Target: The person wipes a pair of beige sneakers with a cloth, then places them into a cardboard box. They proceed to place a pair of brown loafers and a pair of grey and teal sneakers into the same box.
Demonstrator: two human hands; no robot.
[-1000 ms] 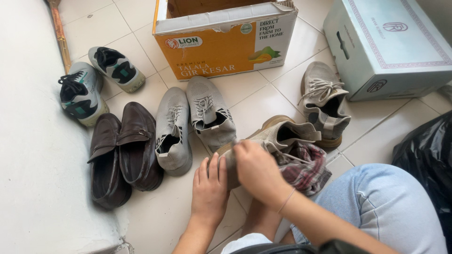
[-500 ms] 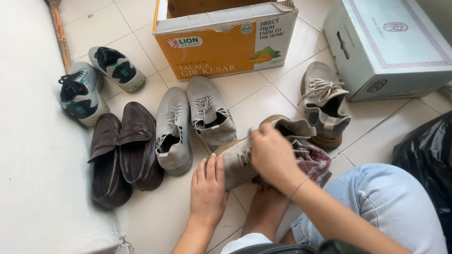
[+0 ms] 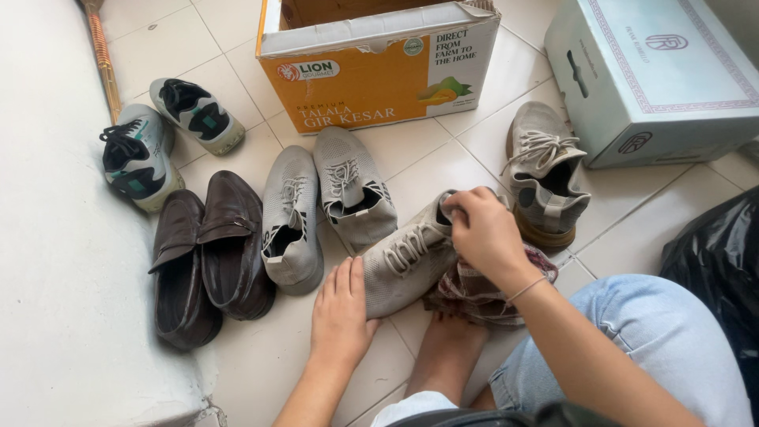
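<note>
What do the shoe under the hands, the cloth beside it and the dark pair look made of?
Grey shoe: looks like knit mesh fabric, matte, fine woven texture, tan sole edge. Cloth: soft woven plaid, crumpled in folds. Brown shoes: likely leather or imitation, smooth with a dull sheen and creases.

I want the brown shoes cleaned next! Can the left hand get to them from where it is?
Probably yes. The left hand rests flat on the floor by the grey sneaker, and the brown leather shoes lie just to its left with only bare tile between.
</note>
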